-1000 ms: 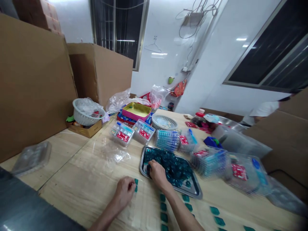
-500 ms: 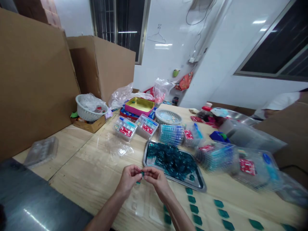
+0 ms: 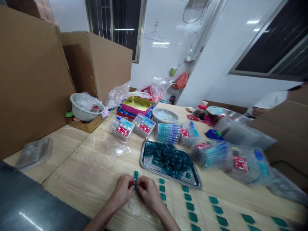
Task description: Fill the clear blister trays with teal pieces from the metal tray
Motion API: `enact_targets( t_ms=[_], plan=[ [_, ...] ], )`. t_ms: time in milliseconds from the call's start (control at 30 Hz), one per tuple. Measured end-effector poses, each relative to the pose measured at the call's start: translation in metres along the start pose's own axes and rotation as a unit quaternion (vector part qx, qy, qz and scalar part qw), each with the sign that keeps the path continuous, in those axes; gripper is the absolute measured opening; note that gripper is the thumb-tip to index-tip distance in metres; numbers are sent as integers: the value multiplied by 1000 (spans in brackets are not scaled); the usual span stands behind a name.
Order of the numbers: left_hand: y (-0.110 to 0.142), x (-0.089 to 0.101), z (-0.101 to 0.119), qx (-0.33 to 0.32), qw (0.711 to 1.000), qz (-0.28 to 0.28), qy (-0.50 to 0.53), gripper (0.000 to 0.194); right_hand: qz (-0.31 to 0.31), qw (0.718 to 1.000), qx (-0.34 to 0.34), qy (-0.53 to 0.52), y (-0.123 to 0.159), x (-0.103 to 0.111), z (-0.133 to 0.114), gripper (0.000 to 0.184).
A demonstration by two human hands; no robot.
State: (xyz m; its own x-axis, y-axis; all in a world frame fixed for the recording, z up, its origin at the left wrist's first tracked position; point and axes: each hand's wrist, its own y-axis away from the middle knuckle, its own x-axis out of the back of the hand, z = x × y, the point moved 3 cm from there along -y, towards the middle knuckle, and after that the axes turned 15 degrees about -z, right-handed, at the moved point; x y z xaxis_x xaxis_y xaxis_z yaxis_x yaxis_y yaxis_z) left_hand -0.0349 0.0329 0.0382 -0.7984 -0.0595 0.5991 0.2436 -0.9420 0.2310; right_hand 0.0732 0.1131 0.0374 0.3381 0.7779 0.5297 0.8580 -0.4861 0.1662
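While pinching a small teal piece between the fingertips of the left hand and right hand, apparently mid-placement, just above a clear blister sheet on a wooden table, with seating beside the neighbouring teal pieces seemingly called for next.

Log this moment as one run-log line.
left hand: pinching teal piece | right hand: pinching same piece | nearby: steel tray heaped with teal pieces
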Motion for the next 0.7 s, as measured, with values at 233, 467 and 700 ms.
enact_targets(
  t_ms=[233,467,700],
  plan=[
    [3,-5,-4,-40,998,7,-40,21,32,980,-7,195,-21,53,-1,23],
    [4,7,2,-24,996,65,62,18,61,911,-44,405,-48,92,16,27],
    [-2,20,20,-71,968,116,213,15,18,994,61,-86,-31,62,13,16]
  ],
)
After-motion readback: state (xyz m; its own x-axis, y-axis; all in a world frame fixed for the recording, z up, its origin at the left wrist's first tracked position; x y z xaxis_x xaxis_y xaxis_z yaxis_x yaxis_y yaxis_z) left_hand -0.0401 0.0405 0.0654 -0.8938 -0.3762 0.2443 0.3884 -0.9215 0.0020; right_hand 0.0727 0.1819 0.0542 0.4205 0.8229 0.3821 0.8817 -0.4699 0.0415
